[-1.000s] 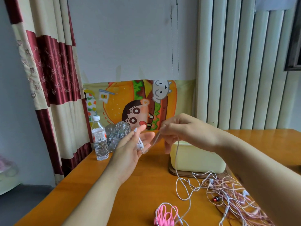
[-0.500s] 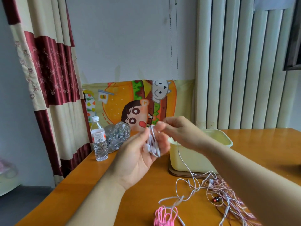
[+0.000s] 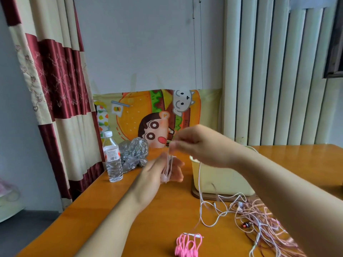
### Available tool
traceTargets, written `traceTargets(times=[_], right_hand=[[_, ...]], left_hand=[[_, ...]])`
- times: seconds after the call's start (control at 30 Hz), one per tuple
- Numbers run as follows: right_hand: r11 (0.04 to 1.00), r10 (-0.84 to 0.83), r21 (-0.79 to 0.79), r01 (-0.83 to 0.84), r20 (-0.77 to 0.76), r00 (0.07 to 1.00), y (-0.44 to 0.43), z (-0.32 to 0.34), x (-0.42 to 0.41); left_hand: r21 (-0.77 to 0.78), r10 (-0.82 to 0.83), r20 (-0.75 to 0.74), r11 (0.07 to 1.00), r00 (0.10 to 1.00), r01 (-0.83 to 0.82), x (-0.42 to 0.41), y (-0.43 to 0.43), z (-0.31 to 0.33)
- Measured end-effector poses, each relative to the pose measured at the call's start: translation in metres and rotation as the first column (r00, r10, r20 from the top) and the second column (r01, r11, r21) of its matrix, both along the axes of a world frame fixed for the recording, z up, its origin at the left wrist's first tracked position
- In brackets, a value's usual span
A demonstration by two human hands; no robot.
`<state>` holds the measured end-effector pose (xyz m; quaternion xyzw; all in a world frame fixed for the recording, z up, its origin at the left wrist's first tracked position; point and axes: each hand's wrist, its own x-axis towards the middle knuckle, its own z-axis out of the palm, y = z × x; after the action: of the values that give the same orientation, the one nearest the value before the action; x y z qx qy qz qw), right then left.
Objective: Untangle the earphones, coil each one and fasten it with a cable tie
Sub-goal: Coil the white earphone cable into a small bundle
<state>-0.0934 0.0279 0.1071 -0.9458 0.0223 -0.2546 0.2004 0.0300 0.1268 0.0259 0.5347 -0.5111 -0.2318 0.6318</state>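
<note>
My left hand [image 3: 159, 173] is raised over the table with its fingers extended, and a white earphone cable [image 3: 169, 167] is looped several times around them. Above it, my right hand [image 3: 196, 145] pinches the same cable; the slack runs down to the table. A tangle of pink and white earphones [image 3: 259, 221] lies at the right, partly under my right forearm. A bunch of pink cable ties [image 3: 187, 245] lies at the front edge of the view.
A pale yellow box [image 3: 222, 180] on a brown base stands behind the tangle. A water bottle [image 3: 112, 158] and a crumpled clear bag [image 3: 133, 154] sit at the table's back left. A cartoon cushion leans on the wall. A curtain hangs left of the wooden table [image 3: 104, 219].
My right hand has circled around my left hand's fingers, laying another turn of the white cable; more slack has been drawn up from the table. Both hands are blurred with motion.
</note>
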Motion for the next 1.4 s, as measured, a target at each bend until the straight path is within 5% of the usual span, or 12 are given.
traceTargets(times=[0.1, 0.23, 0.33, 0.53, 0.8, 1.07, 1.27, 1.4], right_hand=[[0.991, -0.092, 0.103, 0.083, 0.088, 0.992, -0.013, -0.005, 0.008], [0.969, -0.099, 0.234, 0.083, 0.058, 0.993, -0.021, -0.03, 0.014], [0.983, -0.077, 0.167, 0.082, -0.032, 0.996, -0.014, -0.047, 0.012], [1.0, -0.019, -0.03, 0.009, -0.334, 0.942, 0.012, -0.044, 0.0], [0.995, 0.064, -0.069, -0.07, -0.08, 0.995, 0.022, 0.004, -0.011], [1.0, -0.014, 0.008, 0.014, -0.002, 1.0, 0.018, 0.003, -0.01], [0.997, 0.055, 0.054, -0.051, -0.078, 0.995, 0.026, 0.0, -0.007], [0.99, -0.04, 0.134, 0.033, 0.051, 0.998, 0.012, 0.003, -0.004]], left_hand=[[-0.033, -0.032, 0.008, 0.999, 0.999, 0.033, -0.009, 0.001, 0.002], [-0.191, -0.22, -0.222, 0.965, 0.95, 0.179, -0.02, 0.003, 0.018], [-0.324, -0.204, -0.333, 0.942, 0.921, 0.091, -0.014, 0.001, 0.025], [-0.185, 0.096, -0.112, 0.976, 0.989, -0.116, 0.01, -0.007, 0.017], [-0.072, -0.06, -0.038, 0.996, 0.997, 0.058, 0.0, -0.005, 0.004], [-0.186, -0.179, -0.201, 0.972, 0.963, 0.142, -0.005, -0.01, 0.006], [-0.249, -0.301, -0.369, 0.944, 0.88, 0.218, -0.009, -0.008, 0.009], [-0.242, -0.29, -0.43, 0.949, 0.855, 0.2, -0.014, -0.007, 0.01]])
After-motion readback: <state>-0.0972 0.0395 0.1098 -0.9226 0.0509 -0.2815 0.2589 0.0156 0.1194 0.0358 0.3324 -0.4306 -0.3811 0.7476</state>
